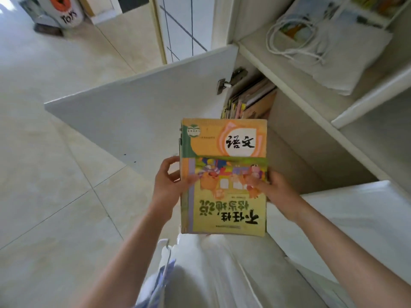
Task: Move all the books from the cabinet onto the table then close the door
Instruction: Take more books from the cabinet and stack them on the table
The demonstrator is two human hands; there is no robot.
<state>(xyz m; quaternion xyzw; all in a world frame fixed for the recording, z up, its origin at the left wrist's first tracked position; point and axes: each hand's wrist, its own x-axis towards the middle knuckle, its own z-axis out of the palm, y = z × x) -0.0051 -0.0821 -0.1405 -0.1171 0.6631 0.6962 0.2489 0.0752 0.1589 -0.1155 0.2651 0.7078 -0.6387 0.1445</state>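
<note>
A stack of books point(224, 152) with a yellow and orange cover on top is held in front of me, above my lap. My left hand point(169, 185) grips its left edge, thumb on the cover. My right hand point(273, 190) grips its right edge, thumb on the cover too. Behind the stack, several more books point(246, 101) stand upright inside the lower cabinet compartment. The white cabinet door point(142, 107) stands wide open to the left, its hinge point(231, 81) visible at the cabinet frame.
A white bag with cord handles point(333, 52) lies on the shelf above the books. A second white door panel point(355, 218) stands open at the lower right. Tiled floor point(44, 174) spreads to the left, with a toy bin point(64, 12) far back.
</note>
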